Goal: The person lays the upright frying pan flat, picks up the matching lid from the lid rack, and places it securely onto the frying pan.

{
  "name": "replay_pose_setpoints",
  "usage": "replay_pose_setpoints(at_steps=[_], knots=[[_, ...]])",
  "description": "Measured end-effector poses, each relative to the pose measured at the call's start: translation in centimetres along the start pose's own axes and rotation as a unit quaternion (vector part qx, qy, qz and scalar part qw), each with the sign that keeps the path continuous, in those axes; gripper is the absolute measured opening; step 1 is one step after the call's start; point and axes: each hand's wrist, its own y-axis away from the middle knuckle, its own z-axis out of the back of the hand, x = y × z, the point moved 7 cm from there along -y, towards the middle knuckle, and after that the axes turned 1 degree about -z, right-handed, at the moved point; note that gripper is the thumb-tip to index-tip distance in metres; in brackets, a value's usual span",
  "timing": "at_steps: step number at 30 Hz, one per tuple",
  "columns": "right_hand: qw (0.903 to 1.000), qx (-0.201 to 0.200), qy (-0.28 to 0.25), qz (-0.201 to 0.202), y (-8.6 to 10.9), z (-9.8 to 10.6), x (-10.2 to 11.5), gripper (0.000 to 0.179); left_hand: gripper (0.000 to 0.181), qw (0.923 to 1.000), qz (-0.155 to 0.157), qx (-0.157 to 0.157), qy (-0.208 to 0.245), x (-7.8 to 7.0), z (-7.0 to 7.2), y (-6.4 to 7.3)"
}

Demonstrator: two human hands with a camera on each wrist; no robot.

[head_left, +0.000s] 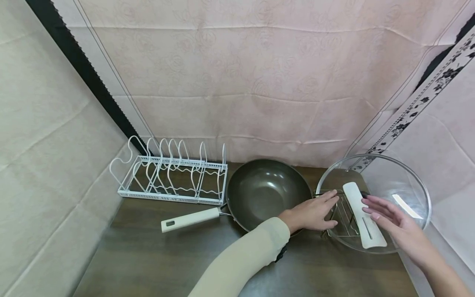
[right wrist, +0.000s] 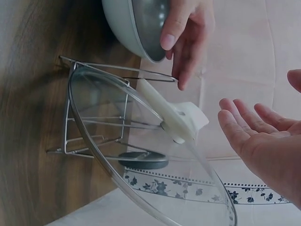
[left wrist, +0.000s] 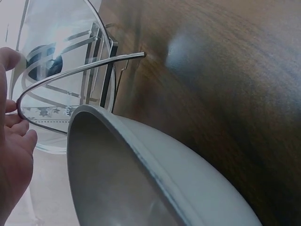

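Note:
A glass lid [head_left: 398, 185] with a pale long handle [head_left: 365, 216] leans in a metal wire rack [right wrist: 70, 110]. My left hand [head_left: 315, 212] reaches across the wok [head_left: 265, 194], its fingers extended by the rack's near wire loop; in the left wrist view [left wrist: 16, 160] the fingers seem to touch that loop. The right hand [head_left: 398, 227] hovers beside the lid handle, fingers spread and holding nothing. A gap separates it from the lid in the right wrist view [right wrist: 268, 141]. Through the glass shows a dark round piece [right wrist: 143, 162].
A white dish rack [head_left: 172, 199] stands at the back left. The wok's cream handle [head_left: 191, 219] points left over the wooden table [head_left: 156, 255]. Cloth walls [head_left: 241, 82] enclose the back and sides.

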Motion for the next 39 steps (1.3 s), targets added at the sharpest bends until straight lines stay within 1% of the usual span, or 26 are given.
replay_pose_setpoints(at_steps=[5, 10, 13, 21, 23, 25, 27, 29, 34, 39], knots=[[1.0, -0.003, -0.005, -0.005, -0.1, 0.7, -0.1, 0.052, 0.079, 1.0, -0.003, -0.002, 0.0, 0.0, 0.1, 0.1], [0.9994, 0.002, 0.027, -0.023, -0.1, 1.6, -0.4, 0.049, 0.079, 1.0, 0.002, -0.003, -0.003, 0.1, 0.2, 0.1], [0.9989, 0.009, 0.033, -0.033, 0.0, 2.2, -0.8, 0.048, 0.08, 1.0, 0.003, -0.001, -0.002, 0.1, 0.2, 0.1], [0.999, 0.01, 0.011, -0.041, 0.1, 3.4, -1.9, 0.047, 0.082, 1.0, 0.002, 0.001, -0.006, 0.1, 0.1, 0.0], [0.9988, 0.014, -0.022, -0.04, 0.2, 3.5, -2.2, 0.044, 0.082, 1.0, 0.002, 0.004, -0.003, 0.0, 0.1, 0.0], [0.9966, 0.021, -0.068, -0.04, 0.2, 3.7, -2.5, 0.043, 0.082, 1.0, 0.002, 0.007, -0.001, 0.0, 0.1, -0.1], [0.9918, 0.032, -0.119, -0.034, 0.2, 3.7, -2.7, 0.043, 0.083, 1.0, 0.002, 0.008, -0.004, -0.1, 0.1, -0.1], [0.9861, 0.044, -0.157, -0.034, 0.3, 3.7, -2.9, 0.046, 0.083, 0.9999, 0.003, 0.009, -0.007, -0.1, 0.1, -0.1], [0.9728, 0.081, -0.214, -0.038, 0.6, 3.7, -3.3, 0.053, 0.084, 0.9999, -0.001, 0.006, -0.015, -0.2, 0.0, -0.2], [0.9553, 0.12, -0.264, -0.058, 1.0, 3.5, -3.6, 0.058, 0.086, 0.9999, 0.0, 0.009, -0.008, -0.2, -0.3, -0.1]])
